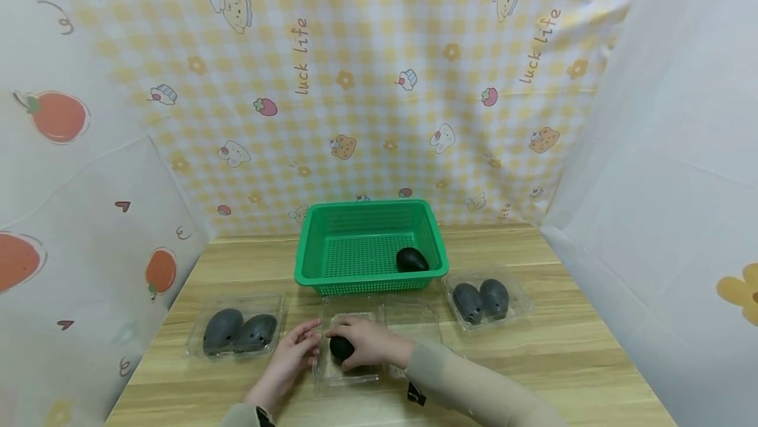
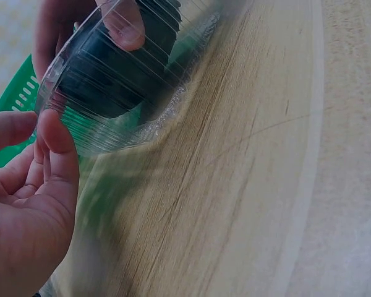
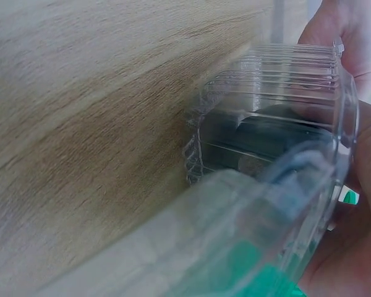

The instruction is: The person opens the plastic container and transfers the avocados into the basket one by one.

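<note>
Dark oval piece: inside the walls of the clear tray; whether it bears on the floor cannot be told.
Bearing: at 9 o'clock from the right hand, the nearer hand, and at 3 o'clock from the left hand.
Long axis: cannot be fixed; fingers cover much of the piece.
Appearance: near-black, rounded, smooth; seen through ribbed plastic at both wrists.
Right fingers: curled round the piece, thumb on the 6 o'clock side.
Left fingers: thumb and a finger pinching the tray edge at 9 o'clock.
Lid: spread at 3 o'clock, beside the tray.
Green basket: 12 o'clock, holding another dark oval.
Packs: left pack at 9 o'clock, right pack at 2; both filled.
</note>
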Motion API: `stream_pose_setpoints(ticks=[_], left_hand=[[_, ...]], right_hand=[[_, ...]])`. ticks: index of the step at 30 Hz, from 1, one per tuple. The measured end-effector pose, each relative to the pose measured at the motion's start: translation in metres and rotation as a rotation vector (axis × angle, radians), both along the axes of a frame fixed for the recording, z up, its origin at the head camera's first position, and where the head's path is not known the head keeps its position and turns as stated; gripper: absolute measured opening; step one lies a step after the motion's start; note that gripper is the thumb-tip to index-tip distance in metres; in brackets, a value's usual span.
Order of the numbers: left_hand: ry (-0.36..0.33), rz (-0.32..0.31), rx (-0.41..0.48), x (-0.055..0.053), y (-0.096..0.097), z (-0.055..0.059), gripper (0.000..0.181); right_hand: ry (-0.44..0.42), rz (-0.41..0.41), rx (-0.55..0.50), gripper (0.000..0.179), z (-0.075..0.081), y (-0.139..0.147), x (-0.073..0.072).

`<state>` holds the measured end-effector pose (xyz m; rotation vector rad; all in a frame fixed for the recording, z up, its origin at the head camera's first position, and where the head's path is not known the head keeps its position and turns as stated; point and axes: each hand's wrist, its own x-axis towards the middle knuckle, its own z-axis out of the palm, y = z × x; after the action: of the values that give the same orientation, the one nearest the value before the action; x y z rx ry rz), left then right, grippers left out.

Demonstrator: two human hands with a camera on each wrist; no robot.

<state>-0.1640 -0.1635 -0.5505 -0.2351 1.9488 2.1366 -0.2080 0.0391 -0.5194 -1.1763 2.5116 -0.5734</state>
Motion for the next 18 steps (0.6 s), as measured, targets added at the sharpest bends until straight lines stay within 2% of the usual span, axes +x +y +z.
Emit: stream_pose_setpoints(ticks=[9, 18], left_hand=[[-0.014, -0.006, -0.012, -0.001, -0.001, 0.000, 0.050], [-0.009, -0.011, 0.003, 0.000, -0.002, -0.001, 0.050]], right_hand=[[0.006, 0.002, -0.008, 0.064, 0.002, 0.000, 0.000], [0.031, 0.002, 0.004, 0.065, 0.011, 0.001, 0.001]])
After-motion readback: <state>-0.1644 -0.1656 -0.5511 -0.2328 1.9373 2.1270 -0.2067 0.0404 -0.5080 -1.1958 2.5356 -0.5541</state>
